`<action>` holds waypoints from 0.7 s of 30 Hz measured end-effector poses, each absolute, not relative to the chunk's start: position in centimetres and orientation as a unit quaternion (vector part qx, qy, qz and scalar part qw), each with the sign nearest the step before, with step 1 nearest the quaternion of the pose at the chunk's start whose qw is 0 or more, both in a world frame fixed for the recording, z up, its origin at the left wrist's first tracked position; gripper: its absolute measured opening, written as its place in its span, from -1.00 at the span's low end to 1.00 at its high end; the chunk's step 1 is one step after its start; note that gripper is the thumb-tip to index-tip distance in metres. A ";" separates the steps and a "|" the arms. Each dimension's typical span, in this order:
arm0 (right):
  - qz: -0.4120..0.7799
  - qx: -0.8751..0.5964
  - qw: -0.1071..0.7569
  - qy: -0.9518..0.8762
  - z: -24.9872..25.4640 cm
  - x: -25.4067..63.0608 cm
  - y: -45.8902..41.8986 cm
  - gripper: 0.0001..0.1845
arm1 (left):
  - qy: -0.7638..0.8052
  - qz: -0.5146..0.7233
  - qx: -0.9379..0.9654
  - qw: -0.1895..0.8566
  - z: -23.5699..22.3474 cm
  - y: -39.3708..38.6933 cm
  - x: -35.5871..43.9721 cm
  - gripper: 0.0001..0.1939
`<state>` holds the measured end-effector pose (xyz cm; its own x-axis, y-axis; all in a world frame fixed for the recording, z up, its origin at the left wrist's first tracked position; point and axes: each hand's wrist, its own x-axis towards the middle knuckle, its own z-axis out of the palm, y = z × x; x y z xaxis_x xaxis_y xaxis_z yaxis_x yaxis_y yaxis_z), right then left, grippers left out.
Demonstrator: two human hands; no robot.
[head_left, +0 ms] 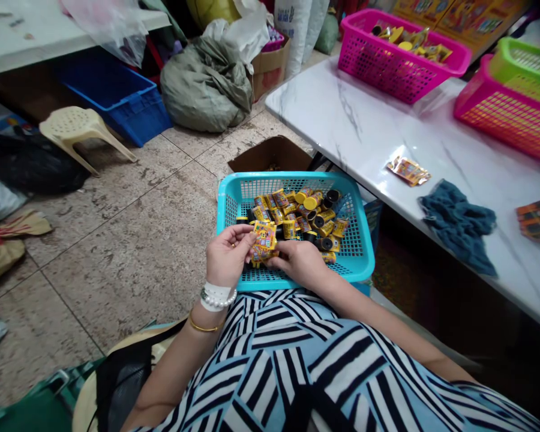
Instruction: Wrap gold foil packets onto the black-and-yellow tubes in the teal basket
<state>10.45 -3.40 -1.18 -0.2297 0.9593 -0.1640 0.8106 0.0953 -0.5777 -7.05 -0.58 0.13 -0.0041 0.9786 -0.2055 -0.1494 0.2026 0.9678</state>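
Observation:
In front of my lap is a turquoise plastic basket with several small yellow printed tubes, some with black or yellow caps. Over its near left side, my left hand pinches a flat yellow printed packet between thumb and fingers. At the packet's lower right edge, my right hand has its curled fingers closed on it; the fingertips are partly hidden. Below the packet, more yellow wrapping shows between the hands.
To the right stands a white marbled table bearing a pink basket, a dark blue cloth and a printed packet. Beyond my basket is an open cardboard box. A stool and blue crate stand left.

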 end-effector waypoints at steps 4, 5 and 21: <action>0.339 -0.566 0.197 -0.725 -0.5 10.8 -3.5 -0.33 | 0.504 0.497 0.398 0.584 -0.1 -0.6 -7.1 -0.72; 0.347 -0.568 0.226 -0.712 -0.4 10.9 -3.5 -0.33 | 0.502 0.499 0.397 0.584 -0.2 -0.6 -7.1 -0.72; 0.509 -0.584 0.446 -0.448 0.0 10.0 -3.3 -0.48 | 0.507 0.468 0.448 0.569 0.7 -2.8 -5.5 -0.69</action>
<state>10.01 -3.29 -0.05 0.0807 0.9775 -0.1951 0.0696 -0.2008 -0.9772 -5.51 -2.84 0.70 0.0486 0.9864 -0.1572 -0.0769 0.1606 0.9840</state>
